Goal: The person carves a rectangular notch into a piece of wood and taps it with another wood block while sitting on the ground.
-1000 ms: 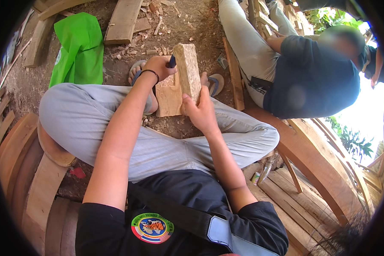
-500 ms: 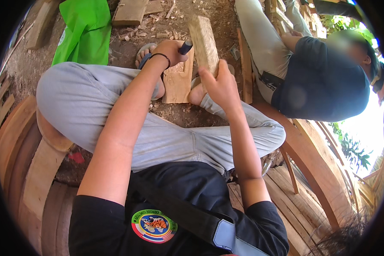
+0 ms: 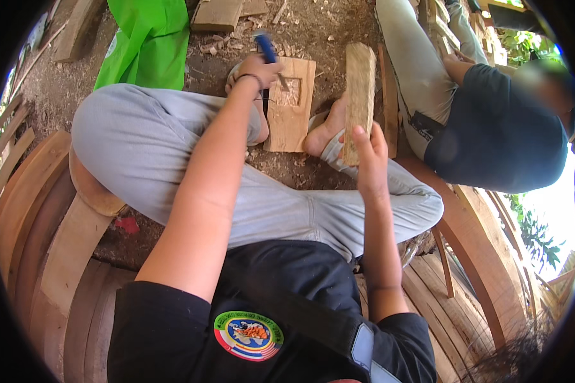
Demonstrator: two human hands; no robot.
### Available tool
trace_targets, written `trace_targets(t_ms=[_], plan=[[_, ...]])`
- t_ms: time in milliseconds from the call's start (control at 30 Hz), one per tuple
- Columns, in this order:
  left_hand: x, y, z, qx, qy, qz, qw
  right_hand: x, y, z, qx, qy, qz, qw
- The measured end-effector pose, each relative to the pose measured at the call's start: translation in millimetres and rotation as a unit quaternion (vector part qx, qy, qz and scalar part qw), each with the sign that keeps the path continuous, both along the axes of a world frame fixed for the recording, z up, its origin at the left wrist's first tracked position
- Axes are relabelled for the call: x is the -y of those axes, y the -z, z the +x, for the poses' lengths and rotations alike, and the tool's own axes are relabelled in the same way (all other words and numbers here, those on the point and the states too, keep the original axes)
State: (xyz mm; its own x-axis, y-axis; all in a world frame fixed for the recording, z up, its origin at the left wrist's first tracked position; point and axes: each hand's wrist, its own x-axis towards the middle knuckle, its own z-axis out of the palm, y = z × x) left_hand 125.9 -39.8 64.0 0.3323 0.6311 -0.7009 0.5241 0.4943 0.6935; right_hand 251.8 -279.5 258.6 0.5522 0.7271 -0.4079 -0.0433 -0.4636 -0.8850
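My left hand (image 3: 257, 69) is closed round the dark blue handle of a chisel (image 3: 265, 48). Its metal blade slants down to the left edge of a square recess cut in a flat wooden board (image 3: 287, 133). Pale chips lie inside that recess. The board rests on the ground between my two feet. To its right, my right hand (image 3: 372, 156) grips the lower end of a rough wooden block (image 3: 360, 89), held upright and apart from both chisel and board.
A green bag (image 3: 144, 48) lies at the far left near wood offcuts (image 3: 217, 14). Wood shavings litter the dirt. A person in a dark shirt (image 3: 498, 127) sits close on my right. Curved timber (image 3: 476, 255) and planks flank me.
The wooden block has swung right and down, away from the chisel. The chisel now tilts, its blade in view at the recess. The whole view has shifted slightly.
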Motion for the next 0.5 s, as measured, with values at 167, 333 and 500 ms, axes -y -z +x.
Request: trace_targets(t_ms=[167,333,500], plan=[[-19,8,-32,0.091,-0.145,-0.126,0.977,18,17,-20,-0.062,0.113,-0.074,0.989],[-7,-19,9,0.092,-0.012,0.005,0.996,22,35,-27,-0.041,0.079,-0.039,0.995],[7,-14,20,0.003,0.076,0.153,0.985,3,19,-29,-0.042,0.057,-0.012,0.997]])
